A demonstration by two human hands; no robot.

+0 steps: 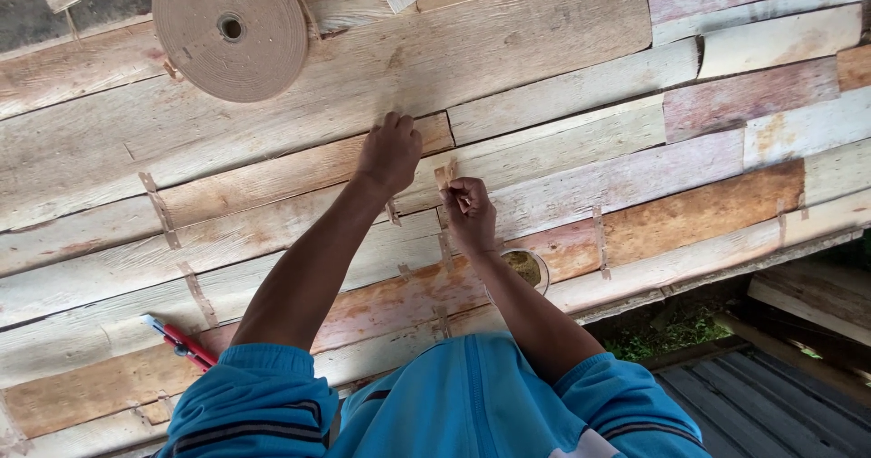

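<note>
My left hand (pixel 390 152) lies knuckles-up on the sheet of joined wood veneer strips (pixel 272 131), pressing near a seam between two strips. My right hand (pixel 469 211) pinches a short piece of brown paper tape (pixel 445 175) at the same seam, just right of the left hand. Several tape pieces (pixel 159 209) cross other seams of the sheet. Both forearms reach out from blue sleeves at the bottom of the view.
A large roll of brown paper tape (pixel 229 30) rests on the veneer at upper left. A small round bowl (pixel 528 267) sits under my right wrist. A red-handled tool (pixel 181 342) lies at lower left. The sheet's edge, grass and dark corrugated roofing (pixel 771 404) are at lower right.
</note>
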